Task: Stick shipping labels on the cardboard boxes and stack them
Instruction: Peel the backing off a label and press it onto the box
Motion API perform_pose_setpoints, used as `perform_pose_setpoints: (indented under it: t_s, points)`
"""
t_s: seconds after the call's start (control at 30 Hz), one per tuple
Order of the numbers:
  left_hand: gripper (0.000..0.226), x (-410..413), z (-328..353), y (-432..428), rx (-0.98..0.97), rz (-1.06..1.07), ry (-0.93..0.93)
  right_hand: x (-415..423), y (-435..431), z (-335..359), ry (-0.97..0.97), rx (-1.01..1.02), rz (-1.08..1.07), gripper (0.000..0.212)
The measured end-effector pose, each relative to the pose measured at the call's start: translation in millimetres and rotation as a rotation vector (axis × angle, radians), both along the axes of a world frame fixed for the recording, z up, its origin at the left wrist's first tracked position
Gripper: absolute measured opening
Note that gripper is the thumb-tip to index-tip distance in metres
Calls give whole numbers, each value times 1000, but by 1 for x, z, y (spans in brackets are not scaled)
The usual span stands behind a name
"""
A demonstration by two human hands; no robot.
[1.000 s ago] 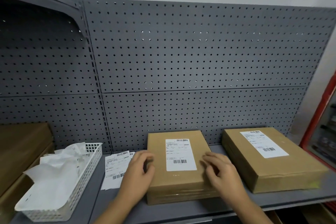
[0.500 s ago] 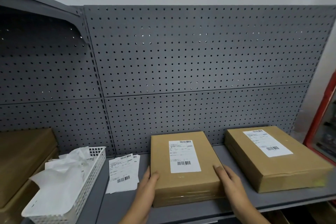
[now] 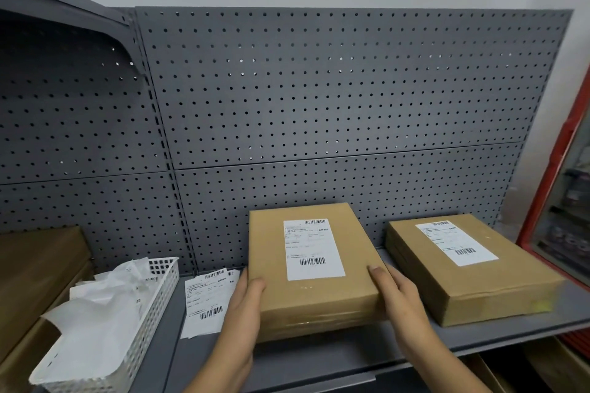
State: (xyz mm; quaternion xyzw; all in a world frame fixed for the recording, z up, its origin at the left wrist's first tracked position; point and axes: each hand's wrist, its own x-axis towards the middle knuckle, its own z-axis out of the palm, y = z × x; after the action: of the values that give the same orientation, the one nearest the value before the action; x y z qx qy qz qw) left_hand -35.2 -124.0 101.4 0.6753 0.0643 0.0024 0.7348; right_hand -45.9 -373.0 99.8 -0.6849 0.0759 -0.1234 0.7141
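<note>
A flat cardboard box (image 3: 274, 265) with a white shipping label (image 3: 311, 249) on top is in the middle of the grey shelf (image 3: 319, 357), its front lifted a little off the surface. My left hand (image 3: 245, 306) grips its left side, thumb on top. My right hand (image 3: 396, 297) grips its right side. A second labelled cardboard box (image 3: 498, 293) lies to the right on the shelf. Loose shipping labels (image 3: 207, 300) lie to the left of the held box.
A white plastic basket (image 3: 150, 313) with crumpled backing paper stands at the left. More brown boxes (image 3: 35, 268) sit at the far left. A grey pegboard (image 3: 319, 105) backs the shelf. A red-framed cabinet (image 3: 562, 201) stands at the right.
My hands slid from the box's top to its two sides and took hold of it. The box has risen slightly off the shelf.
</note>
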Motion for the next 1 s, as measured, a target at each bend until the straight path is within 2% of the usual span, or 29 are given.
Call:
perform_pose_setpoints:
  t_s: [0.13, 0.3, 0.4, 0.63, 0.8, 0.93, 1.0]
  points:
    - [43, -1, 22, -16, -24, -26, -41, -8, -15, 29, -58, -19, -25, 24]
    - [35, 4, 37, -60, -73, -32, -59, -12, -54, 56, -83, 8, -81, 24]
    - [35, 7, 41, -99, -114, -76, -69, -11, -90, 65, -104, -55, -165, 25]
    - [37, -1, 58, -195, -191, -135, -46, -10, -186, 75, -33, -76, -268, 27]
    - [52, 12, 61, -255, -195, -174, 1, -2, -247, 79, 27, -73, -305, 36]
    - [54, 18, 60, -296, -189, -221, 13, 2, -287, 80, 63, -107, -308, 47]
    - [60, 20, 58, -315, -179, -239, 27, 3, -303, 80, 84, -121, -313, 41]
